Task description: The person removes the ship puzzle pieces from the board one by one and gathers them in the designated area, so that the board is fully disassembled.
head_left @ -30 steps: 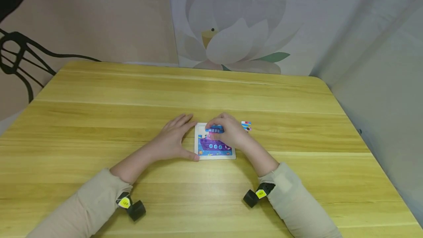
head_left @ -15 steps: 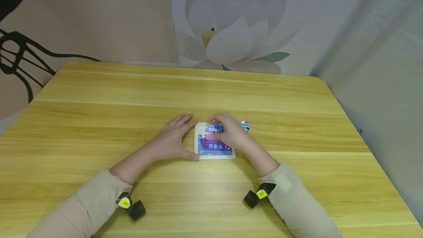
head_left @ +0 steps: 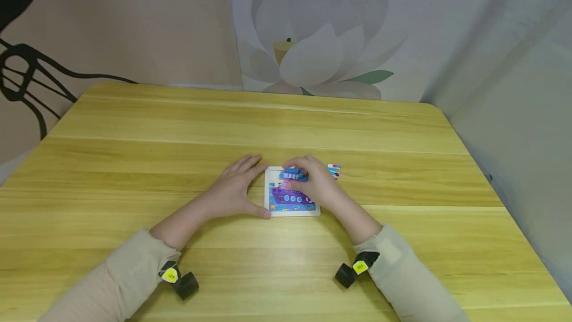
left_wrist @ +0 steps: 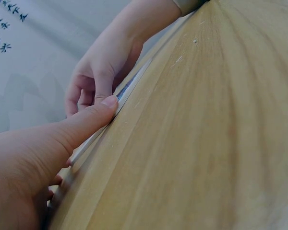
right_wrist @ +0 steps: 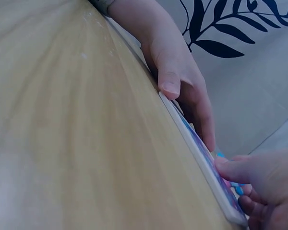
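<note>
Head cam: wood tbl (head_left: 402, 148) holds puzzle (head_left: 285, 197), lotus-print backdrop (head_left: 313, 58) behind.

Here the foreground is filled by a yellow wood-grained tabletop (head_left: 223, 128), its far corners rounded, a soft sheen being thrown back near the front. Behind it, a pale backdrop (head_left: 411, 9) is graced by a large printed lotus (head_left: 313, 58)! To the left, a beige panel (head_left: 147, 19) is fronted by a black openwork frame (head_left: 29, 56); rightward, grey drapery (head_left: 514, 63) is softly creased.
</note>
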Demonstrator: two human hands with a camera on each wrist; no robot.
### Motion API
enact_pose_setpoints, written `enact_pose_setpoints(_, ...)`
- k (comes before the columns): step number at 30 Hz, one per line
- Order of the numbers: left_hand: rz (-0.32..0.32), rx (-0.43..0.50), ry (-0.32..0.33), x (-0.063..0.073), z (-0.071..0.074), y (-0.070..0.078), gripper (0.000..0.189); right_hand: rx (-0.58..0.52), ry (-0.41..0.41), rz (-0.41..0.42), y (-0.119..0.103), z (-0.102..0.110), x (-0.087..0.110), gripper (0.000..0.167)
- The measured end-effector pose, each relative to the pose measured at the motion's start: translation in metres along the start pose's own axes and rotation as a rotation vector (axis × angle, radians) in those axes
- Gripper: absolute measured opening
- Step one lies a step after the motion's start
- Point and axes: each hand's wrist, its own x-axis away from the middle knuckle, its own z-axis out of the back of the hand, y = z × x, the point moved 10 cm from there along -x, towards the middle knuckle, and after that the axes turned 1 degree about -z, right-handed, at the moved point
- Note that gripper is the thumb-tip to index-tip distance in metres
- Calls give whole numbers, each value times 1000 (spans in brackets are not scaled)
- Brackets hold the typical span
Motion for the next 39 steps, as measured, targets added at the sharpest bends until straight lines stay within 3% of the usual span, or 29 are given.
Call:
enact_pose_setpoints(7, 4, -2, -4, 0, -1, 0, 121, -21, -23, 109, 1, 2, 2, 33)
enact_pose_setpoints(12, -1, -1, -1, 0, -1, 0, 121, 5, -52, 126, 1, 0, 3, 36)
enact_pose_setpoints(23, -2, 1, -1, 0, 0, 0, 122, -57, -32, 97, 2, 2, 3, 37)
enact_pose_setpoints(31, 0, 9, 2, 1, 0, 0, 123, -158, 0, 43, 9, 15, 12, 36)
enact_pose_setpoints(39, 11, -10, -10, 1, -2, -2, 122, -177, 39, 15, 23, 34, 26, 35)
